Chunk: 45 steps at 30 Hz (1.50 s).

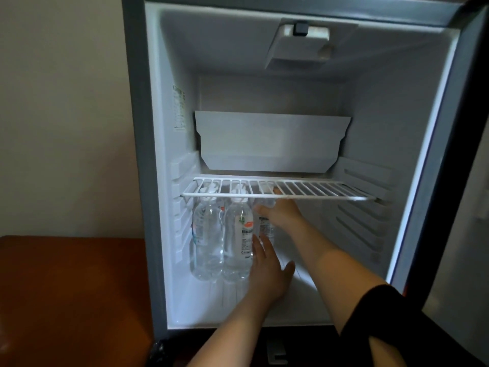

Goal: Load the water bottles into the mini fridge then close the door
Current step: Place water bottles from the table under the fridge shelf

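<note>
The mini fridge point(156, 181) stood open, with two water bottles upright on its floor at the left, under the wire shelf point(317, 190): the leftmost bottle point(206, 239) and the middle bottle point(236, 242), touching side by side. The right hand point(280, 213) had its fingers curled round the shoulder of a third bottle point(266, 226), held upright just right of the middle one and a little behind it, its cap close under the shelf. The left hand point(267, 268) was nearer the camera and lower, held open with fingers straight, its tips at the middle bottle's right flank (touching or only just beside, I could not tell). The third bottle's long axis ran vertically. By my judgement, seating it called for a short move down and left, against its neighbour.
</note>
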Tool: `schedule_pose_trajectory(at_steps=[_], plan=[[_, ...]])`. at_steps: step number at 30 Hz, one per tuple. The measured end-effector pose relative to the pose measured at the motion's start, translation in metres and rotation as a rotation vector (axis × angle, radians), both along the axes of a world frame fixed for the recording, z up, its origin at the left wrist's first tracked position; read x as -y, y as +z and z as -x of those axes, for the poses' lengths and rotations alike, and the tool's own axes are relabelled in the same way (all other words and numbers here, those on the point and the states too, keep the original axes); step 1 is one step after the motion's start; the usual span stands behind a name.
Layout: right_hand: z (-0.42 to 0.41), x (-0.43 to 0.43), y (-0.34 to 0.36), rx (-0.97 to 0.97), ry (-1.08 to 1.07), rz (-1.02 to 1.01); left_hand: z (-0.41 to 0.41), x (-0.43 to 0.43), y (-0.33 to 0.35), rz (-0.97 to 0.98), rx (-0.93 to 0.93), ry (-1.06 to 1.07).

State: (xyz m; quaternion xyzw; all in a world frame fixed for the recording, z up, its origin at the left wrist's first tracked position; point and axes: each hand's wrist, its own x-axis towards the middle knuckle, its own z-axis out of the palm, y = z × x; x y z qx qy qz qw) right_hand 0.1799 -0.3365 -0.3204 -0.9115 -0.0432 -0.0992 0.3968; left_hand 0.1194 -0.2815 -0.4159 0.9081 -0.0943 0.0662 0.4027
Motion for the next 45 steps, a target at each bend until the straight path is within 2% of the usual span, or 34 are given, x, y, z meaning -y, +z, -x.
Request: schedule_pose_trajectory(at_steps=[3, 7, 12, 16, 20, 24, 35, 39, 45], plan=[[0.005, -0.001, -0.003, -0.016, 0.001, 0.000, 0.008, -0.005, 0.003, 0.097, -0.043, -0.025], [0.027, 0.006, -0.009, 0.141, -0.078, 0.076, 0.026, -0.019, 0.010, 0.109, -0.043, -0.070], [0.076, 0.012, -0.003, 0.194, -0.061, 0.284, 0.061, -0.047, 0.036, -0.031, -0.154, -0.114], [0.113, 0.000, 0.011, 0.085, 0.025, 0.438, 0.093, -0.080, 0.062, -0.173, -0.131, -0.156], [0.149, -0.020, 0.024, 0.139, 0.158, 0.536, 0.131, -0.115, 0.084, -0.295, -0.130, -0.166], [0.184, -0.051, 0.040, 0.183, 0.270, 0.657, 0.172, -0.160, 0.097, -0.430, -0.123, -0.113], [0.245, -0.169, 0.031, 0.264, 0.588, 0.732, 0.286, -0.309, 0.108, -0.649, -0.160, 0.140], [0.256, -0.222, 0.021, 0.272, 0.675, 0.716, 0.318, -0.352, 0.096, -0.635, -0.241, 0.219], [0.263, -0.302, 0.006, 0.279, 0.791, 0.668, 0.343, -0.406, 0.067, -0.514, -0.350, 0.426]])
